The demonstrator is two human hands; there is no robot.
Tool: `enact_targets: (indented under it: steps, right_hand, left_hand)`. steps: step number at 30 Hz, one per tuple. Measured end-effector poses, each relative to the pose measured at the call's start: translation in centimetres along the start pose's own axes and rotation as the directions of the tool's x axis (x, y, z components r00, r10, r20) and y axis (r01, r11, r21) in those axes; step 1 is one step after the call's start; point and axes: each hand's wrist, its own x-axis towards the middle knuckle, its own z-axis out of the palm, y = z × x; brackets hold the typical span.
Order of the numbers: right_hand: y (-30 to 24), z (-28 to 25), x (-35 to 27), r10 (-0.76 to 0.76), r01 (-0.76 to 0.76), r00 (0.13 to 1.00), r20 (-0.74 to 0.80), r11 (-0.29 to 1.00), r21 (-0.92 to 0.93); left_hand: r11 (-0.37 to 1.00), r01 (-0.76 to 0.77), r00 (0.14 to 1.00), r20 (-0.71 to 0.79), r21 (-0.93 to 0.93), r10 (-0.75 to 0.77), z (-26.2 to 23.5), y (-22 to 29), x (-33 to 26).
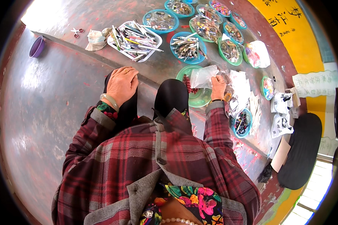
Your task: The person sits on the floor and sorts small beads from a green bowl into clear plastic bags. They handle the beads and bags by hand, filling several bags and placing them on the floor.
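My left hand (122,84) lies over my left knee, its fingers stretched across the dark trousers and holding nothing. A pale bangle circles that wrist. On the right, my right hand (218,88) is closed on the edge of a translucent plastic bag (203,77). The bag hangs over a green basin (199,99), covering part of it. A cluster of small dark red pieces (187,84) shows in the basin beside the bag. More crumpled clear bags (238,88) lie just right of my right hand.
A white basket of pens (134,40) and a blue basin of pens (187,47) stand ahead, with several filled basins behind. Scissors (76,32) and a cloth bundle (97,39) lie at the left. A purple bowl (37,47) sits far left; a blue basin (242,123) stands right.
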Motion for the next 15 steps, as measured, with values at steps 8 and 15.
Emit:
enact_targets:
  steps: [8, 15]
  right_hand:
    - [-6.9, 1.5, -1.9, -0.083, -0.069, 0.947, 0.311, 0.891, 0.449]
    - [-16.7, 3.4, -4.1, -0.139, -0.088, 0.759, 0.636, 0.946, 0.312]
  left_hand:
    - [0.998, 0.023, 0.998, 0.062, -0.059, -0.019, 0.2, -0.2, 0.3]
    - [0.853, -0.074, 0.997, -0.018, -0.517, 0.076, 1.4, 1.5, 6.2]
